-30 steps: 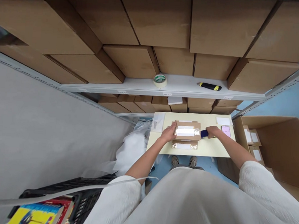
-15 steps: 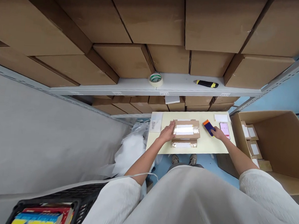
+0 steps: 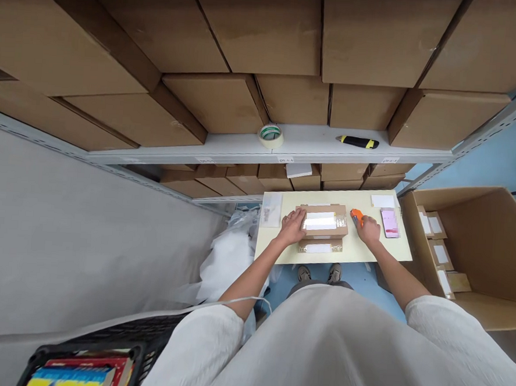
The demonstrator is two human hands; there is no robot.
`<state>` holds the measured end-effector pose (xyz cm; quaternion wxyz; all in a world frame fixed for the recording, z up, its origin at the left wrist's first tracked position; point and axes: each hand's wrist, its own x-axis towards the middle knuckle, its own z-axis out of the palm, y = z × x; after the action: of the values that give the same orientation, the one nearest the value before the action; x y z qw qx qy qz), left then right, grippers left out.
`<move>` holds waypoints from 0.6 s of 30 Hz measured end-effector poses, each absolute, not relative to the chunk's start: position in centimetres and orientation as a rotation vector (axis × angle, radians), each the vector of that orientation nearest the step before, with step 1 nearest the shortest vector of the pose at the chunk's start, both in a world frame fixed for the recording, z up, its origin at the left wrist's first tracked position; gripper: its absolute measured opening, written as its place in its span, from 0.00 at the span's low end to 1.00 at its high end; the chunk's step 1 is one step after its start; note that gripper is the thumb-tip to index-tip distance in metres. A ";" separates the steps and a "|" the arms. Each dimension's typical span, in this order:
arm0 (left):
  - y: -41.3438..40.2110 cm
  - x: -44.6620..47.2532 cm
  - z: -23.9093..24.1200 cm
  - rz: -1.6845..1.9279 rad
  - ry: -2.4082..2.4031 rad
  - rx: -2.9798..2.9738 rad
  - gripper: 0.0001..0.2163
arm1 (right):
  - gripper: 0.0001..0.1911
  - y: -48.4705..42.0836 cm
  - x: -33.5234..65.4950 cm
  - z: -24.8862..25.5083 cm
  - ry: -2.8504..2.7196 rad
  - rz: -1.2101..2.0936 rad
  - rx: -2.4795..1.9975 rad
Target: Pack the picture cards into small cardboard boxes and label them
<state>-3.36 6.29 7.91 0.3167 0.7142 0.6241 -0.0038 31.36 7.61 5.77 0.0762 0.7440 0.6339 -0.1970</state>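
My left hand [image 3: 293, 226] grips the left end of a taped cardboard box [image 3: 341, 221], its fingers over the top edge. A white label lies under clear shiny tape on the box's upper face. Just in front of it lies a second taped cardboard box [image 3: 320, 247], partly covered by the first. My right hand [image 3: 369, 229] is closed around an orange and dark-blue hand tool [image 3: 356, 215], to the right of the boxes and apart from them. The fingers hide most of this tool, so its exact kind is unclear.
The boxes lie on a cream table [image 3: 276, 249] with a phone [image 3: 389, 222] and white paper [image 3: 382, 200]. A large open carton [image 3: 499, 248] holding small labelled boxes stands right. A tape roll [image 3: 271, 136] and a utility knife [image 3: 359, 142] lie on the shelf [image 3: 307, 140].
My right hand has turned the tool, so its orange part faces up and the dark-blue side is mostly hidden. My left hand reaches slightly further over the box.
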 end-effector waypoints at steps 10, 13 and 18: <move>9.8 0.2 6.1 0.062 1.929 1.578 0.54 | 0.50 9.5 23.0 8.6 1.981 -0.859 2.258; 9.7 -0.2 5.5 0.066 1.911 1.550 0.45 | 0.42 9.4 23.2 8.0 1.972 -0.848 2.276; 9.0 -1.3 6.2 0.254 1.900 1.554 0.26 | 0.30 8.9 24.2 8.6 2.000 -0.824 2.313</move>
<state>-1.33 9.04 6.21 0.3305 0.5944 0.7267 0.0971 24.20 8.93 8.59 -0.0125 0.7302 0.6315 -0.2603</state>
